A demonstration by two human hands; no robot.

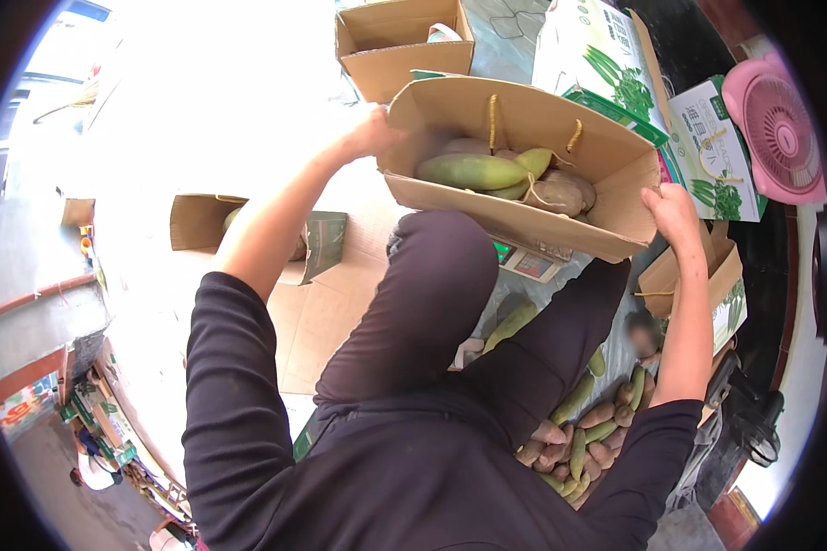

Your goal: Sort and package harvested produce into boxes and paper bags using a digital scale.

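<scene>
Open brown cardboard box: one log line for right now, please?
left hand: holds left end of open brown cardboard box; right hand: holds its right end; inside: long green vegetables, rounded brown tubers

From where I stand, this looks like a small produce-packing room, maybe a shop's back area: loose green and reddish-brown vegetables (576, 455) lie heaped, white cartons (606, 46) carry vegetable pictures, an open cardboard box (450, 110) holds more produce, and beside it sits an apparent weighing scale (531, 264).
</scene>
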